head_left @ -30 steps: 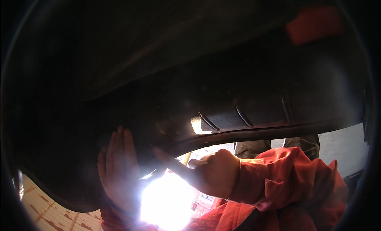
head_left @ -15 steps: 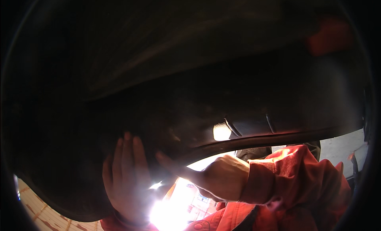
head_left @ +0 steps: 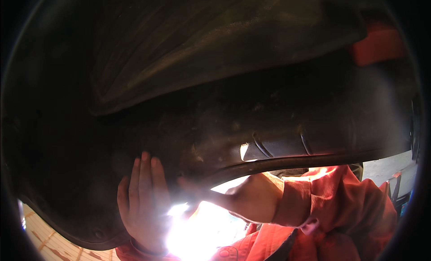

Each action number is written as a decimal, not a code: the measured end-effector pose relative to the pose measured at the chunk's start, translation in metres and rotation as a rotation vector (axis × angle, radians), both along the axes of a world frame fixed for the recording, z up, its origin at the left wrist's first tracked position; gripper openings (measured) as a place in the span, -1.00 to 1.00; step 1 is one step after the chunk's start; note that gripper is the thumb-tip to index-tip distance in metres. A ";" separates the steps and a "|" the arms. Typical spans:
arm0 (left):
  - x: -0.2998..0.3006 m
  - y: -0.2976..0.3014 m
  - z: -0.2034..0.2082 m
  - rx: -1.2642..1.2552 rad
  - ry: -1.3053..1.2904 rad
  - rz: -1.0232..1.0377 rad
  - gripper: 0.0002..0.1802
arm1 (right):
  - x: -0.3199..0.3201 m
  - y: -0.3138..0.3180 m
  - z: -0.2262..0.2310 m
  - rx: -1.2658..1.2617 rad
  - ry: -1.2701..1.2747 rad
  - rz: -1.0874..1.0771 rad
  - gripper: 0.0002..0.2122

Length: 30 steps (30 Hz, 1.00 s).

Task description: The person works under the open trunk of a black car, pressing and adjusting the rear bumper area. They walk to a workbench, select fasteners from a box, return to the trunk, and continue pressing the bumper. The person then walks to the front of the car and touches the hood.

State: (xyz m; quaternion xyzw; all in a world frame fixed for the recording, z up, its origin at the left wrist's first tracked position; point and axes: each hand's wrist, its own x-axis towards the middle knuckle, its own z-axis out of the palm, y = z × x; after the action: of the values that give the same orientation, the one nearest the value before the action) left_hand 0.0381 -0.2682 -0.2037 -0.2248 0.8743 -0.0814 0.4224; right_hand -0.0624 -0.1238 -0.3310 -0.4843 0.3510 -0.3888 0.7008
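My left hand (head_left: 146, 202) lies flat against a dark, curved plastic-looking panel (head_left: 215, 153), its fingers stretched upward and slightly apart. To its right, my right hand (head_left: 256, 196) reaches leftward below the panel's rolled lower edge (head_left: 287, 162). One finger of it points toward my left hand, dim and blurred against the panel. Shadow and strong glare hide the other fingers, so I cannot tell whether they grip anything. Between and below both hands burns a dazzling white light (head_left: 193, 236), whose source I cannot make out.
Overhead hangs a large dark moulded surface (head_left: 215, 59) with a ridged edge. A red block-like part (head_left: 379, 43) shows at the upper right. Two narrow slanted ribs mark the panel near a small sunlit patch (head_left: 244, 152). Tan tiled flooring (head_left: 58, 247) appears at the lower left.
The view is brighter, and more of the dark surfaces shows. My left hand stays in place. My right hand has shifted slightly, its pointing finger now fainter. The sunlit patch has narrowed.
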 end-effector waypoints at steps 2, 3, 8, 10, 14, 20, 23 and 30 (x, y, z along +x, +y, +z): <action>-0.002 -0.005 0.005 0.002 -0.035 0.000 -0.34 | -0.008 0.006 -0.001 -0.066 0.062 0.015 -0.26; -0.003 -0.007 0.008 -0.004 -0.045 0.004 -0.31 | -0.011 0.010 0.000 -0.102 0.081 -0.084 -0.27; -0.003 -0.018 0.008 -0.031 -0.053 -0.003 -0.21 | -0.007 0.014 -0.005 -0.139 0.287 -0.103 -0.30; 0.000 -0.024 0.007 -0.019 0.001 -0.005 -0.23 | 0.001 0.013 -0.008 -0.140 0.325 -0.127 -0.30; -0.003 -0.015 0.020 0.053 0.126 -0.130 -0.43 | 0.004 0.024 -0.004 -0.216 0.379 -0.300 -0.30; -0.014 0.008 0.036 0.083 0.031 -0.116 -0.63 | -0.012 0.033 0.010 -0.047 0.369 -0.165 -0.91; -0.010 -0.009 0.028 0.118 0.121 0.050 -0.62 | -0.011 0.021 0.007 -0.082 0.448 -0.146 -0.92; -0.020 0.014 0.028 0.080 0.123 -0.013 -0.71 | -0.013 0.048 -0.012 -0.256 0.476 -0.137 -0.35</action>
State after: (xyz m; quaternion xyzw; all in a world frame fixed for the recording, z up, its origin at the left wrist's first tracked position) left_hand 0.0178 -0.2538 -0.1761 -0.2067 0.9027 -0.0354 0.3757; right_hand -0.0751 -0.0761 -0.3433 -0.6218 0.4855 -0.3518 0.5039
